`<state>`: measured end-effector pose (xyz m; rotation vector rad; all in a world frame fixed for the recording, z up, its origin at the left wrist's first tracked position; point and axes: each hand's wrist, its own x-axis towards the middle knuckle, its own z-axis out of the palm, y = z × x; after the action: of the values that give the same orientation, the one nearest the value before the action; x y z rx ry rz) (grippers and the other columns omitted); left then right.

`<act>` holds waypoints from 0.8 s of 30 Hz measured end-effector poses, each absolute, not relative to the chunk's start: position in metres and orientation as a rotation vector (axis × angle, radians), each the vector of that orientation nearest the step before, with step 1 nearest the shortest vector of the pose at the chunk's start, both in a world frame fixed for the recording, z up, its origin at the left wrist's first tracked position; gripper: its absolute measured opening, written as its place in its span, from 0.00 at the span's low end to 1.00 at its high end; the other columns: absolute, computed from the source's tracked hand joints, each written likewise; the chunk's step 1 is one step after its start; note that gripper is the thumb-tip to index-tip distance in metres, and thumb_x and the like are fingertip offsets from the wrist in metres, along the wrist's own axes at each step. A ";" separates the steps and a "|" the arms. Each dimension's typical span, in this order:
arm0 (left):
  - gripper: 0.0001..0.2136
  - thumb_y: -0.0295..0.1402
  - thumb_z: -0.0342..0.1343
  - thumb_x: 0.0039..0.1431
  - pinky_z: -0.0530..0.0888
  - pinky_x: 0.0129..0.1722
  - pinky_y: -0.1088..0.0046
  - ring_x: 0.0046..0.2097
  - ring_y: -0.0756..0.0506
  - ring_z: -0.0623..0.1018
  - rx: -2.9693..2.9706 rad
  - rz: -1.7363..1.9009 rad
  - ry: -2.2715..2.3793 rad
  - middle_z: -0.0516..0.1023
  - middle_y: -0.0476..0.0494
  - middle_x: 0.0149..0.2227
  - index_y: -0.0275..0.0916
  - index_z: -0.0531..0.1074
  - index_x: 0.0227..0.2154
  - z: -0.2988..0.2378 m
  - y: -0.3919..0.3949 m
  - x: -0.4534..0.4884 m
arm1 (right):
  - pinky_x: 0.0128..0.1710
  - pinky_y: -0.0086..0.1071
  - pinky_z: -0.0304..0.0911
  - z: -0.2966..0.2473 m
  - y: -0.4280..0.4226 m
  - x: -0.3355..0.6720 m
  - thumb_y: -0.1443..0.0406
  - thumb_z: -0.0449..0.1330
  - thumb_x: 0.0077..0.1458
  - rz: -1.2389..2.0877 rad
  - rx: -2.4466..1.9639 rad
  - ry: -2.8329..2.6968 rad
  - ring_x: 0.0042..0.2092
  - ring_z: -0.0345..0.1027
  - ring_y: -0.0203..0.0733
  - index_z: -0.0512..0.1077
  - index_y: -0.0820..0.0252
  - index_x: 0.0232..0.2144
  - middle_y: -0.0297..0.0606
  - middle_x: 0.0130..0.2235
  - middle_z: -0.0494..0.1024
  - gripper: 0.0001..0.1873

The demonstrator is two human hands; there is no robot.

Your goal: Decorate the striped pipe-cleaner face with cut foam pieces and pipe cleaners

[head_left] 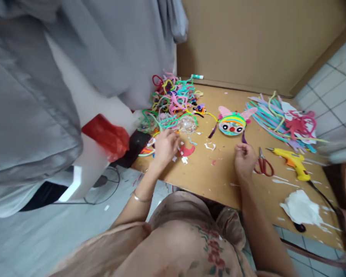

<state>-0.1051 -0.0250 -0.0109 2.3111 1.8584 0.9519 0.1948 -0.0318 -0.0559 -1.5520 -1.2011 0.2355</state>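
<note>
My left hand (167, 147) rests low over small scraps at the table's left front, its fingers bent and slightly apart. Beside its fingertips lie a red curved scrap (188, 150) and white paper bits (185, 159). My right hand (245, 158) is curled closed just above the table; whatever it may hold is hidden. Beyond it sits a round, colourful animal face (232, 125) with pink ears, black-and-white eyes, a red nose and purple tassels. Red-handled scissors (264, 166) lie right of that hand. A white cut-out piece (210, 146) lies between my hands.
A tangled heap of pipe cleaners (175, 96) and a clear plastic ball (187, 124) stand at the back left. More pipe cleaners (266, 119) lie back right. A yellow glue gun (295, 161), its cord, and crumpled tissue (301, 207) occupy the right. Grey cloth (112, 50) hangs left.
</note>
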 end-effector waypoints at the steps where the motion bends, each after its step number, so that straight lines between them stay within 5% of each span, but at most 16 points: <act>1: 0.12 0.34 0.50 0.63 0.70 0.48 0.59 0.47 0.37 0.75 2.205 0.942 2.066 0.78 0.35 0.42 0.38 0.79 0.38 -0.008 -0.029 -0.123 | 0.36 0.38 0.65 -0.056 -0.032 0.195 0.58 0.54 0.51 0.238 -1.557 -1.201 0.31 0.68 0.42 0.72 0.60 0.34 0.40 0.31 0.76 0.13; 6: 0.13 0.33 0.49 0.61 0.68 0.49 0.53 0.48 0.31 0.73 1.943 0.755 2.528 0.77 0.32 0.42 0.38 0.80 0.36 -0.002 -0.029 -0.177 | 0.35 0.37 0.64 -0.055 -0.033 0.189 0.59 0.53 0.50 0.226 -1.568 -1.230 0.30 0.67 0.42 0.73 0.59 0.32 0.40 0.30 0.77 0.13; 18: 0.16 0.34 0.50 0.56 0.68 0.44 0.47 0.49 0.23 0.71 2.299 0.181 2.417 0.74 0.19 0.44 0.31 0.79 0.37 -0.012 -0.016 -0.171 | 0.41 0.40 0.66 -0.056 -0.039 0.180 0.65 0.51 0.51 0.236 -1.540 -1.269 0.35 0.70 0.46 0.71 0.57 0.31 0.41 0.33 0.78 0.09; 24: 0.14 0.32 0.47 0.59 0.67 0.45 0.48 0.50 0.25 0.72 2.171 0.455 2.418 0.73 0.22 0.45 0.32 0.77 0.37 0.010 -0.027 -0.162 | 0.42 0.41 0.66 -0.052 -0.042 0.177 0.68 0.51 0.49 0.225 -1.492 -1.275 0.37 0.70 0.47 0.71 0.57 0.31 0.42 0.34 0.77 0.09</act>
<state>-0.1623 -0.0269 0.0095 2.1708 2.4175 0.4554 0.1770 -0.0415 -0.0520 -1.4921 -1.2753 0.2252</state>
